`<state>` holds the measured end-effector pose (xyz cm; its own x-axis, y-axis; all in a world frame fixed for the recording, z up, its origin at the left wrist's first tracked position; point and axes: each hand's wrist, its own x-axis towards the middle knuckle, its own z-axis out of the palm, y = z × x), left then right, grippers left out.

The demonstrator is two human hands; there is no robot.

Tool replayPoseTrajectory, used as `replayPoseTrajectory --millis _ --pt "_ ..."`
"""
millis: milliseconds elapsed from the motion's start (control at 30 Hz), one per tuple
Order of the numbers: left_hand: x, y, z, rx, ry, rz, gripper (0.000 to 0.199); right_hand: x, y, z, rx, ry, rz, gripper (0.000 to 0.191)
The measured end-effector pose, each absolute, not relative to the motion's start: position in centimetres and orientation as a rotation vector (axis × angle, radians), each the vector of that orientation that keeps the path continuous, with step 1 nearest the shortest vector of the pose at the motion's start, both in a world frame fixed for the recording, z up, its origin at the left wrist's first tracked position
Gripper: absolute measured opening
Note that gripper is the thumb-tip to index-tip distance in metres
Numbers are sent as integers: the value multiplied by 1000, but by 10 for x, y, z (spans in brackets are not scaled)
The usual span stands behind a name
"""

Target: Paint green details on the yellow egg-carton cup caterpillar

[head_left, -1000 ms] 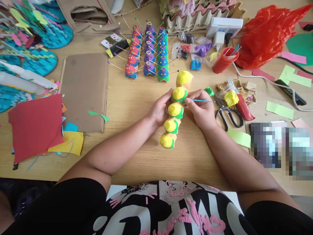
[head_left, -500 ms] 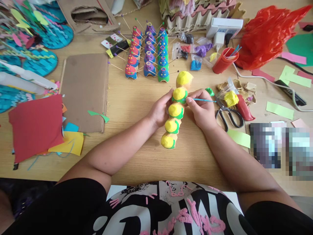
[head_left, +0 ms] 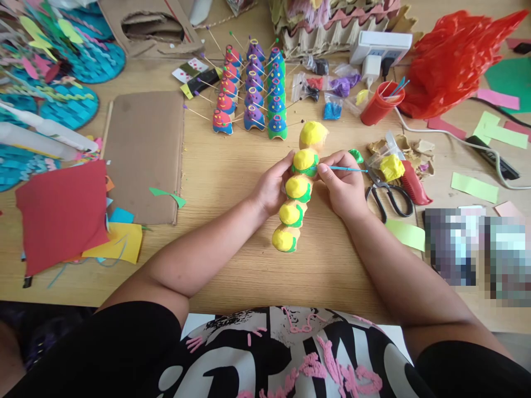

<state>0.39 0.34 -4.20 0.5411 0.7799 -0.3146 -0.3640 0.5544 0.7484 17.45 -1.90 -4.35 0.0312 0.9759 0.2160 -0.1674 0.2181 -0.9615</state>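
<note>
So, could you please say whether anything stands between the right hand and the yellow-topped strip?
Nothing visible does: the right hand, holding a blue stick, is beside the yellow-topped strip, which the left hand holds from its other side.

Craft workspace: wooden table, cluttered. Scissors, coloured paper pieces, cardboard sheet, stacked egg cartons at back, small bags of coloured material, red cup of thin sticks, power strip. Rows of bright bug-like figures stand together. Home, classroom or studio: can't tell.
</note>
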Motion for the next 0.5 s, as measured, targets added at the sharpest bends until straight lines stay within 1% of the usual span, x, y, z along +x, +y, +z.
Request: replayPoseTrajectory --millis 200,500 --pt "5 3 -44 652 695 764 62 173 -20 -40 -916 -1177 1115 32" --pt "8 0 -38 630 697 808 54 173 -21 -38 -933 -1191 1111 38"
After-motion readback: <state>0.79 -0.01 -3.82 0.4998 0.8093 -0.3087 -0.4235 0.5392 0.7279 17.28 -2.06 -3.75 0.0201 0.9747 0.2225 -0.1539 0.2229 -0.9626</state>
